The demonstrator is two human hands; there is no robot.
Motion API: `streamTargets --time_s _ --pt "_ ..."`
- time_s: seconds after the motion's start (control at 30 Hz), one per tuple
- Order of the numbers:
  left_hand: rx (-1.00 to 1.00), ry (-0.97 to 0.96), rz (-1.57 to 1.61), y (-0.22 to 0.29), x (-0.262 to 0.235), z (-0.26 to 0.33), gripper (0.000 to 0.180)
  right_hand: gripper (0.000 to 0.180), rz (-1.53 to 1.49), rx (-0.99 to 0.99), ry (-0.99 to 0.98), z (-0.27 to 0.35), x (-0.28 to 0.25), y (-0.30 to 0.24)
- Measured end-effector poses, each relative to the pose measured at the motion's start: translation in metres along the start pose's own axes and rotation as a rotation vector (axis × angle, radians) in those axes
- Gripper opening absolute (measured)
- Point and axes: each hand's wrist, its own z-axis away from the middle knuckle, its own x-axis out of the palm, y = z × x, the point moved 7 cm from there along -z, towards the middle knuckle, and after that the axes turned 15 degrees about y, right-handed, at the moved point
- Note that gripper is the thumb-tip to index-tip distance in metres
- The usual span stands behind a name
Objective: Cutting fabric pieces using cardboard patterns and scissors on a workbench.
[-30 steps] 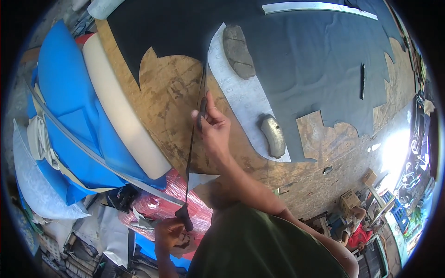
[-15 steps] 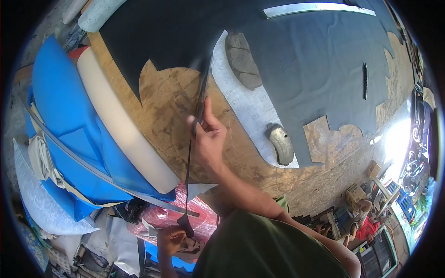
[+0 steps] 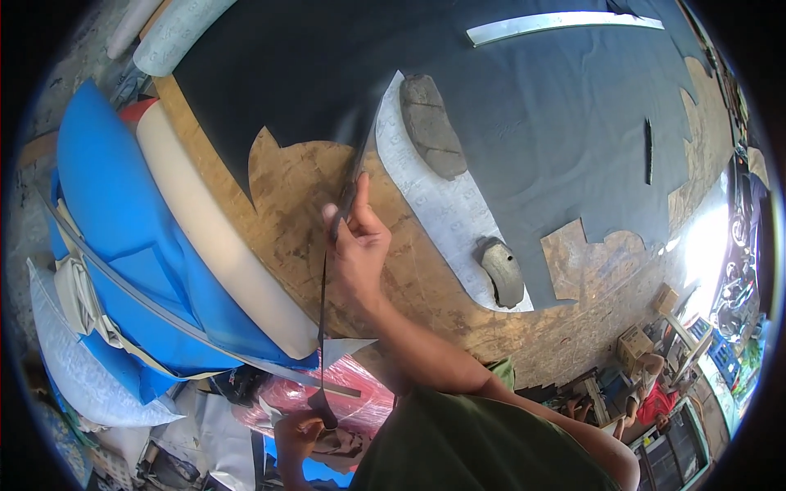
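Fingers (image 3: 363, 190) closed on dark strip (image 3: 322, 364): left hand (image 3: 295, 434), right hand (image 3: 360, 252), latter shifted left.

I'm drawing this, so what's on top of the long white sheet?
A grey block and a smaller curved piece. The parts of the long white sheet under them are hidden.

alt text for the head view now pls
The right hand holds a dark bladed tool beside a pale curved template with two greyish blocks on it, at the edge of dark sheeting. The left hand holds a dark strip.
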Motion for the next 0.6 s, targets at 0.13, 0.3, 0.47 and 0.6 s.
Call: streamTargets --time_s 0.13,0.3,0.47,0.6 --pt "0.016 0.064 -0.063 -0.005 -0.013 -0.005 0.02 0.074 -0.039 0.003 0.018 -0.008 0.011 0.001" --pt "0.05 0.111 -0.105 -0.001 -0.027 -0.009 0.021 0.074 -0.071 -0.024 0.044 -0.012 0.02 0.007" --pt "0.041 0.114 -0.122 0.005 -0.034 -0.01 0.022 0.074 -0.105 -0.027 0.054 -0.021 0.026 0.005" --pt "0.052 0.125 -0.132 0.0 -0.034 -0.008 0.022 0.075 -0.135 -0.015 0.049 -0.025 0.033 0.001"
